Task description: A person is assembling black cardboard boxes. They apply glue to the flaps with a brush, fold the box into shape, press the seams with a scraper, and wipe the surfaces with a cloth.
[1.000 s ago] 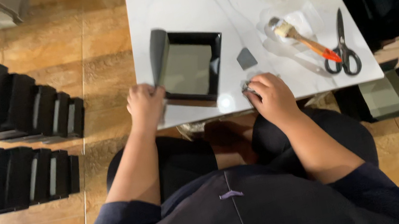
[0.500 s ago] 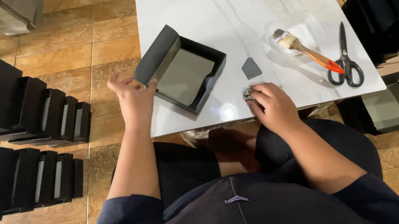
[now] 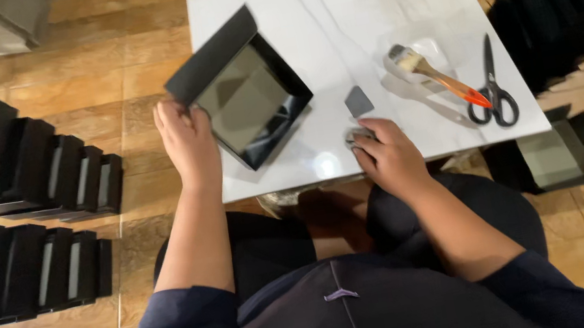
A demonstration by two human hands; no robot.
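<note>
A shallow black box (image 3: 249, 103) with a grey inside lies turned at an angle on the white marble table (image 3: 359, 0), one flap sticking up at its left. My left hand (image 3: 185, 139) grips its near left corner at the table's edge. My right hand (image 3: 384, 154) rests near the table's front edge, its fingers closed over a small grey object (image 3: 357, 135) that is mostly hidden. A small dark grey square piece (image 3: 358, 101) lies just beyond that hand.
A brush with an orange handle (image 3: 437, 76) and black scissors (image 3: 492, 84) lie on the table's right side. Rows of black boxes (image 3: 5, 170) stand on the tiled floor at left, more at upper right, and one open box (image 3: 551, 157) lies at right.
My left hand has turned the black box and slid it leftward along the table's edge. My right hand has stayed by the small grey object.
</note>
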